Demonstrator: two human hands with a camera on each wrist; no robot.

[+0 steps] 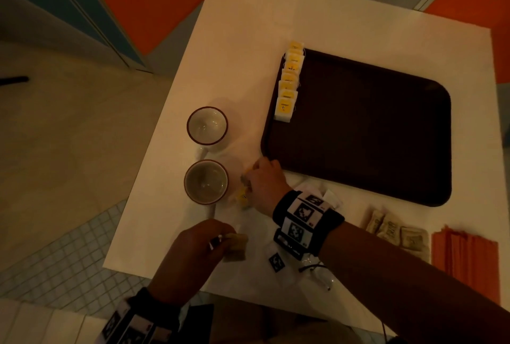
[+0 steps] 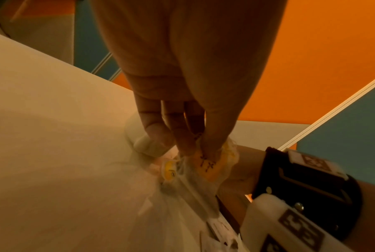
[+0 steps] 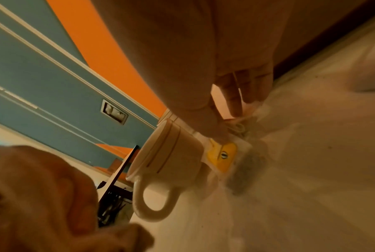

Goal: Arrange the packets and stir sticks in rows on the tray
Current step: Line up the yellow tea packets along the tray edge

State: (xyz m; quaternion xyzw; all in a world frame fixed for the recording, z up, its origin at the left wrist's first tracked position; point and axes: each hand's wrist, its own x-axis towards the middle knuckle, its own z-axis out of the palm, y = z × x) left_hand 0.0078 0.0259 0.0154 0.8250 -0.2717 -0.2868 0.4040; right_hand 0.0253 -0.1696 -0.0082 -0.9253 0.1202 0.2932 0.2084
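Observation:
A dark brown tray lies on the white table, with a row of yellow-labelled tea bag packets along its left edge. My right hand reaches across to the near cup and pinches a yellow-labelled tea bag packet by its top, right beside the cup. My left hand is at the table's near edge and pinches another clear-wrapped packet between thumb and fingers. Brown sugar packets and orange stir sticks lie on the table below the tray.
A second white cup with a red rim stands behind the near one, left of the tray. Crumpled clear plastic lies under my right wrist. The table's left edge runs close to the cups.

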